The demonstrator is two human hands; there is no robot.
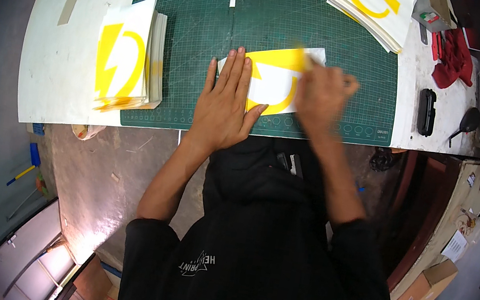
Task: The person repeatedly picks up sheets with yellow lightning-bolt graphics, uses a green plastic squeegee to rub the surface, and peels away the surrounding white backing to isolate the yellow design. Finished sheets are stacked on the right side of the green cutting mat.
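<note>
A white sheet with a yellow printed design (279, 58) lies at a slant on the green cutting mat (199, 11), near its front edge. My left hand (223, 100) lies flat on the sheet's left part, fingers stretched out and thumb spread to the right. Over the sheet's right end is my right hand (325, 97), smeared by motion, with its fingers curled. A yellowish blur shows at its fingertips; what it is, I cannot make out. A small white piece (233, 1) rests on the mat beyond my left hand.
At the left stands a stack of yellow-and-white sheets (122, 62); another stack (369, 10) sits at the far right of the mat. On the white table (43, 81) at the right are a red cloth (455, 58), a black case (426, 112) and a black round-headed object (469, 120).
</note>
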